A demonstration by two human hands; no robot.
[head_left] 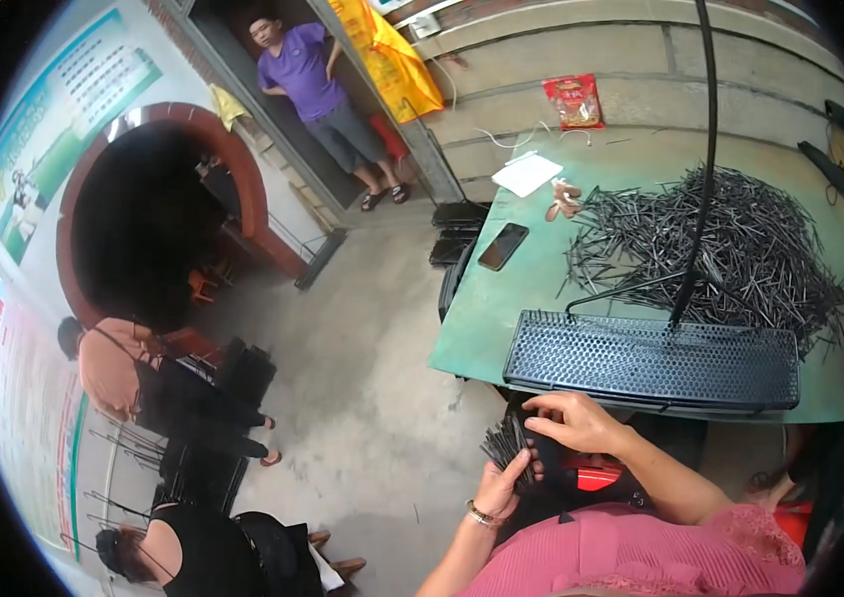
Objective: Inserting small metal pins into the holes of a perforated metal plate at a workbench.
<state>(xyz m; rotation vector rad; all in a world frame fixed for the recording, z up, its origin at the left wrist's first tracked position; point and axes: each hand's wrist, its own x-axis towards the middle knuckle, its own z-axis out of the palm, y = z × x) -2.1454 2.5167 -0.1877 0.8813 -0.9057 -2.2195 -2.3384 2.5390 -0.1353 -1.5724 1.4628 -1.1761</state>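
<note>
A bundle of thin dark sticks (pixel 502 445) is gripped in my left hand (pixel 503 488), below the near edge of the table, with the thumb pressed along it. My right hand (pixel 577 423) is just above and to the right of the bundle. Its thumb and bent fingers come together by the upper ends, seemingly on one stick; the fingertips are small and partly hidden. Beyond my hands, a black perforated rack (pixel 651 360) full of small holes lies along the table's near edge, with a long black rod (pixel 708 179) rising from it.
A large heap of dark sticks (pixel 720 244) covers much of the green table (pixel 476 316). Also on it are a phone (pixel 503 246), white paper (pixel 527 174), a glove (pixel 563 199) and a red packet (pixel 574 102). One person (pixel 307 75) stands in the doorway; two others work at left.
</note>
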